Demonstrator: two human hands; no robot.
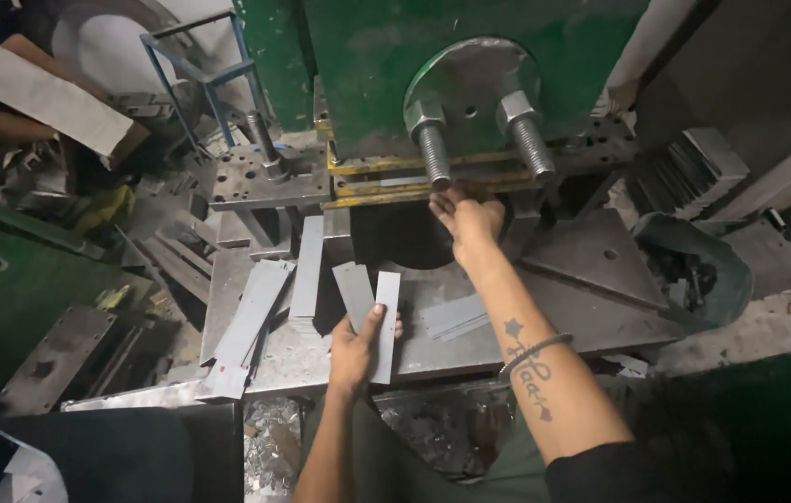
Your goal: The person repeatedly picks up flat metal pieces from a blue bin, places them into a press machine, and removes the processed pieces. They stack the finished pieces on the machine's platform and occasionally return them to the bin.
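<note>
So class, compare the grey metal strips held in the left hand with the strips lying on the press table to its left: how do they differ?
The held strips are few, fanned apart in the left hand; the lying strips form a larger, overlapping pile on the press table. The held strips look shorter; the lying strips look longer. Both are flat, grey and rectangular.

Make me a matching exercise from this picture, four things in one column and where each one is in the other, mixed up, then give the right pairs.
Things:
1. left hand
2. right hand
3. two threaded bolts
4. long metal strips

Places:
A. lying on the press table at the left
B. reaching in under the green press head
C. sticking out of the round plate on the green press
D. holding two flat grey metal strips above the table edge

Pairs: 1-D, 2-B, 3-C, 4-A
</note>
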